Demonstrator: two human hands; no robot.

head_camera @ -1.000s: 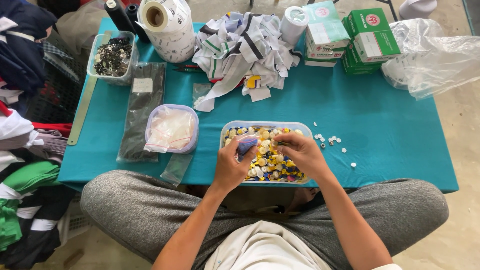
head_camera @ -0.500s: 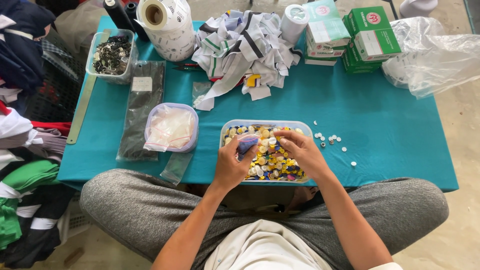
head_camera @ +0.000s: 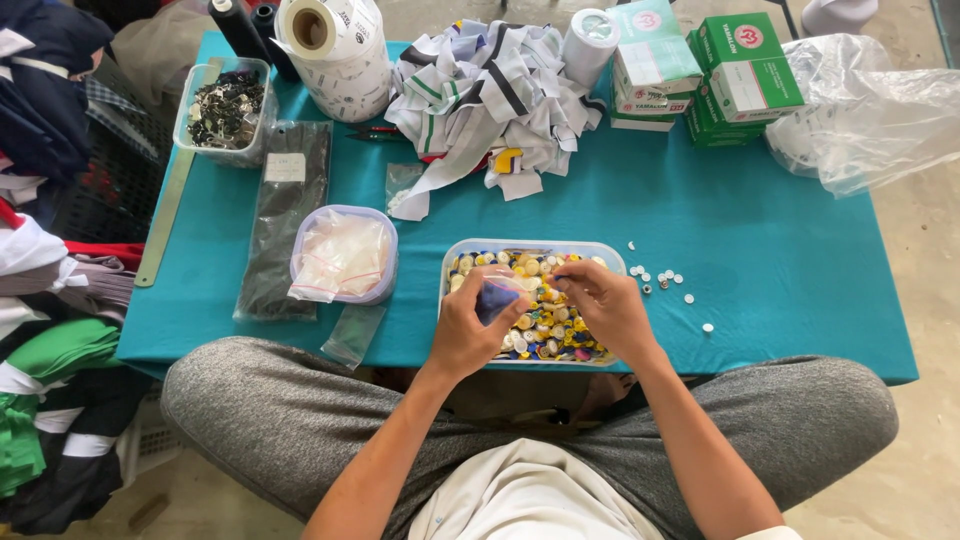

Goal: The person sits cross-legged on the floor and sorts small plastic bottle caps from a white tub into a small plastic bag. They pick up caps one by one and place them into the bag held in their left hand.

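A clear plastic tub (head_camera: 603, 251) full of mixed yellow, white and blue buttons sits at the near edge of the teal table (head_camera: 800, 270). My left hand (head_camera: 470, 328) holds a small clear bag (head_camera: 495, 298) with dark blue buttons in it, over the tub's left half. My right hand (head_camera: 603, 305) rests over the tub's right half, fingertips pinched together near the bag's mouth. Whether a button sits between those fingertips is too small to tell.
Loose white buttons (head_camera: 663, 283) lie right of the tub. A round tub of small bags (head_camera: 343, 255), a dark flat bag (head_camera: 285, 215), a tub of dark pieces (head_camera: 222, 110), a label roll (head_camera: 335, 55), fabric scraps (head_camera: 490, 95), green boxes (head_camera: 745, 75) and clear plastic (head_camera: 870, 110) fill the table.
My right hand has shifted slightly left toward the bag; the left hand keeps the bag in about the same place.
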